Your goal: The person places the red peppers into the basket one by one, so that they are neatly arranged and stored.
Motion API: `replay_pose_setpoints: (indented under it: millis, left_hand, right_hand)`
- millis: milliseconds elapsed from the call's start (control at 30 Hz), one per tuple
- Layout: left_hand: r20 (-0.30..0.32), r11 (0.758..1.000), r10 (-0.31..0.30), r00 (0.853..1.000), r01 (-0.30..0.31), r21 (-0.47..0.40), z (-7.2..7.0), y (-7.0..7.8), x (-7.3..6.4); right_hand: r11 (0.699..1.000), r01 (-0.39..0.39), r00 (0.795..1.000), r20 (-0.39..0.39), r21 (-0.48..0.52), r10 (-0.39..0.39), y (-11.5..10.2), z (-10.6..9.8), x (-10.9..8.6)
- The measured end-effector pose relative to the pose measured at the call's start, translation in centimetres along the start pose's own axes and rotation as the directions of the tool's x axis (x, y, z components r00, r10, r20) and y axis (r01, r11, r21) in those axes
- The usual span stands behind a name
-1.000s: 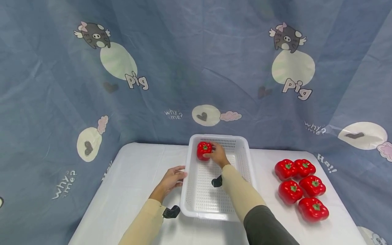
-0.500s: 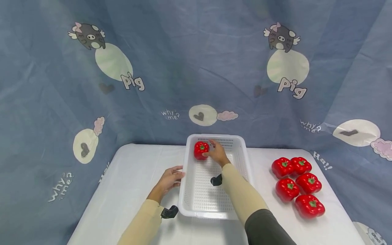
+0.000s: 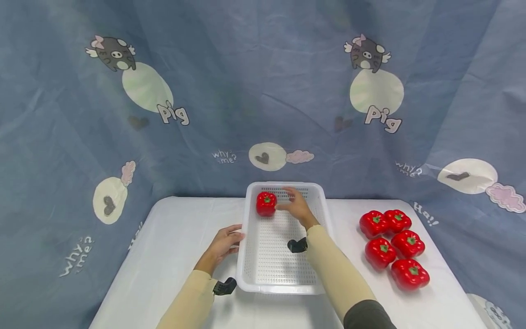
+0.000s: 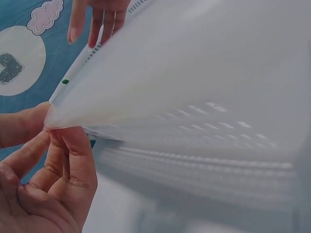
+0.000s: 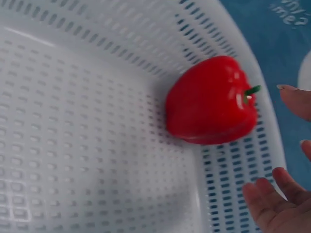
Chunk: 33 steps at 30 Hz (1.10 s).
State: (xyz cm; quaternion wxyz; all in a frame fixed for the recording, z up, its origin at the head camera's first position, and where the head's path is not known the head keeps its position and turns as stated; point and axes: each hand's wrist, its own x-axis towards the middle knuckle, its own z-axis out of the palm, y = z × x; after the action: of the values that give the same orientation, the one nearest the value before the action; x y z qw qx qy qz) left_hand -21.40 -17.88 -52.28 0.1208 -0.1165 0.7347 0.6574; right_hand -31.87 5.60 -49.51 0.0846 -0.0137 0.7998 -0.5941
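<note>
A white perforated plastic basket (image 3: pixel 283 288) stands on the table. One red bell pepper (image 3: pixel 266 204) with a green stem sits upright in its far left corner; the right wrist view shows the same bell pepper (image 5: pixel 214 99) near the rim. My right hand (image 3: pixel 297 207) is just right of the pepper inside the basket, fingers spread and apart from it. At the basket's left side, my left hand (image 3: pixel 223 243) holds the rim. The left wrist view shows the left hand's thumb and fingers (image 4: pixel 75 150) pinching the basket's edge, with the right hand (image 4: pixel 102 19) above.
Several red bell peppers (image 3: pixel 380 252) lie grouped on the right of the white-covered table (image 3: pixel 176 256). A blue cloth (image 3: pixel 230 91) with pig prints hangs behind and beside the table.
My right hand has let go of the bell pepper and moved slightly right, fingers spreading. The pepper stays in the basket's far left corner. My left hand stays at the rim.
</note>
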Motion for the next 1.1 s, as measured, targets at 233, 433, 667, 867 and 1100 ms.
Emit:
replay_pose_setpoints:
  millis: [233, 433, 667, 867, 1100]
  left_hand:
    - [0.022, 0.999, 0.047, 0.999, -0.047, -0.001, -0.3, 0.1, -0.5]
    - [-0.019, 1.0, -0.002, 1.0, 0.002, 0.009, 0.0, -0.3, -0.3]
    - [-0.045, 1.0, -0.022, 0.999, 0.022, 0.019, 0.0, -0.5, -0.2]
    - [-0.033, 1.0, -0.016, 0.999, 0.017, 0.011, -0.1, -0.6, 0.1]
    - [-0.02, 0.999, -0.033, 0.999, 0.034, 0.012, 0.1, -0.2, 0.2]
  right_hand:
    - [0.999, 0.028, 0.999, 0.031, 0.019, -0.029, -0.3, -1.8, -1.4]
    - [0.999, 0.05, 0.997, 0.058, 0.013, -0.051, 0.2, -3.3, -2.9]
    - [0.998, 0.065, 0.996, 0.063, 0.006, -0.065, 0.8, -4.8, -4.5]
    - [0.998, 0.05, 0.998, 0.038, 0.032, -0.051, 1.5, -6.1, -6.1]
    - [0.995, 0.022, 0.999, 0.021, 0.095, -0.024, 2.5, -7.7, -7.6]
